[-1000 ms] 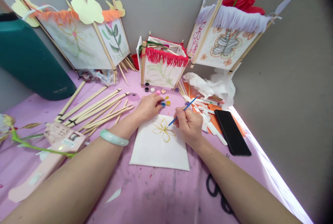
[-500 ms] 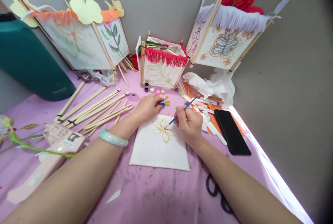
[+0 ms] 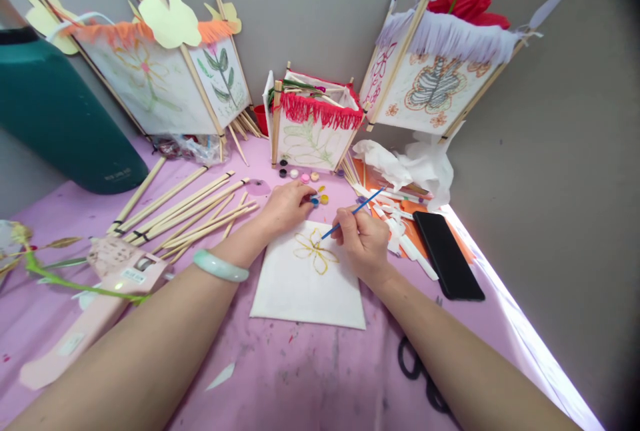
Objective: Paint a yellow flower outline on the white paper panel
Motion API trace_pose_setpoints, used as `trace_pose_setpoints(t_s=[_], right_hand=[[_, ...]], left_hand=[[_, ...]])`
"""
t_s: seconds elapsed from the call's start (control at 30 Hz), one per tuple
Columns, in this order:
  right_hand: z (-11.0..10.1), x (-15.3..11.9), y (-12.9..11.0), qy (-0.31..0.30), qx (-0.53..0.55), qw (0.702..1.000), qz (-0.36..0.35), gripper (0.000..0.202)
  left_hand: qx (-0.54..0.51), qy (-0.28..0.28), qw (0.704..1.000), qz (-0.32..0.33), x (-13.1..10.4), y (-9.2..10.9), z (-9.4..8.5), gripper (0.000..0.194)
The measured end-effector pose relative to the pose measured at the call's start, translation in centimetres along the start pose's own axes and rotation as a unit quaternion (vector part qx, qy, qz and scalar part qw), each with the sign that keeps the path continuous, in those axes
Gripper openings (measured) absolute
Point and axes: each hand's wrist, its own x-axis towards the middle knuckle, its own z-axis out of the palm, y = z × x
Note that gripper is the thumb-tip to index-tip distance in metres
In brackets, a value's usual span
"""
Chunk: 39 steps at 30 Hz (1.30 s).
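Observation:
My right hand (image 3: 367,241) grips a thin blue paintbrush (image 3: 353,212), its tip down at the middle of a yellow flower outline (image 3: 316,252). That flower is drawn on a white cloth-like panel (image 3: 305,294) lying flat before me. My left hand (image 3: 287,205), with a pale green bangle on the wrist, rests above the panel's top left corner. Its curled fingers hold small paint pots, a blue one (image 3: 315,202) and a yellow one (image 3: 325,199); the exact grip is partly hidden. More little pots, among them a pink one (image 3: 305,179), stand behind.
Three decorated stick-framed lanterns stand at the back, the small one (image 3: 315,141) in the middle. Wooden sticks (image 3: 200,207), a pink glue gun (image 3: 100,304) and a green bottle (image 3: 65,111) are left. A black phone (image 3: 449,255), paper scraps (image 3: 400,234) and scissors (image 3: 423,374) lie right.
The brush tip has shifted slightly left within the flower's middle. The whole view has moved a little; my left hand stays at the pots.

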Motion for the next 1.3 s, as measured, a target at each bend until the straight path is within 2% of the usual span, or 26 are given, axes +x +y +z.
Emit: trace_pose_setpoints(t_s=[0.13, 0.67, 1.03, 1.3], right_hand=[[-0.06, -0.03, -0.04, 0.007, 0.006, 1.000, -0.001, 0.029], [0.21, -0.15, 0.30, -0.037, -0.003, 0.999, 0.002, 0.033], [-0.23, 0.04, -0.09, -0.030, -0.035, 0.999, -0.010, 0.034], [-0.41, 0.09, -0.57, 0.000, 0.007, 1.000, 0.008, 0.031]], left_hand=[[-0.002, 0.001, 1.000, 0.004, 0.00, -0.07, 0.04, 0.024], [0.003, -0.001, 1.000, 0.004, -0.01, -0.06, -0.01, 0.026], [0.006, 0.003, 1.000, 0.008, 0.03, -0.17, 0.04, 0.025], [0.010, 0.000, 1.000, 0.003, 0.01, 0.02, -0.07, 0.024]])
